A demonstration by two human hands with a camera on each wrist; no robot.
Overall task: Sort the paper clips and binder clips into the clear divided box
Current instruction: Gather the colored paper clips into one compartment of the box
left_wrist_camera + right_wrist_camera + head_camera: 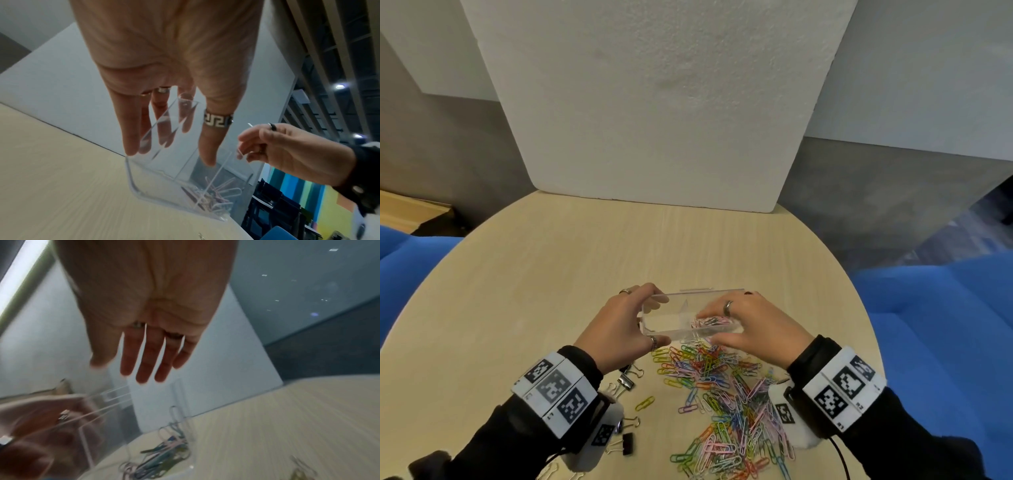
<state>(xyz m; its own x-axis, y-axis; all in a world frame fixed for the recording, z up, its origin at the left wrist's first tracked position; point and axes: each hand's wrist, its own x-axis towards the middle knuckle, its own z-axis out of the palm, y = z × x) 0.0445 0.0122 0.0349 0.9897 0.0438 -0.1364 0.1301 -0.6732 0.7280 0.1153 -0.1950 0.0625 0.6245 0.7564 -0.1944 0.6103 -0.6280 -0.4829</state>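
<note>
The clear divided box (674,325) stands on the round table (551,274), just beyond a big heap of coloured paper clips (722,394). My left hand (654,320) grips its left end, thumb on the near corner and fingers over the far edge; the left wrist view shows this hand (170,155) spanning the box (144,186). My right hand (722,325) hovers over the right compartment with straight, empty fingers (144,369). Several paper clips (710,322) lie in that compartment (162,457). The left compartment looks bare. Black binder clips (626,380) lie near my left wrist.
A white foam board (654,102) stands upright at the table's far edge. Blue seats (928,308) flank the table on both sides. Another binder clip (627,443) lies close to the near edge, by a lone yellow paper clip (644,403).
</note>
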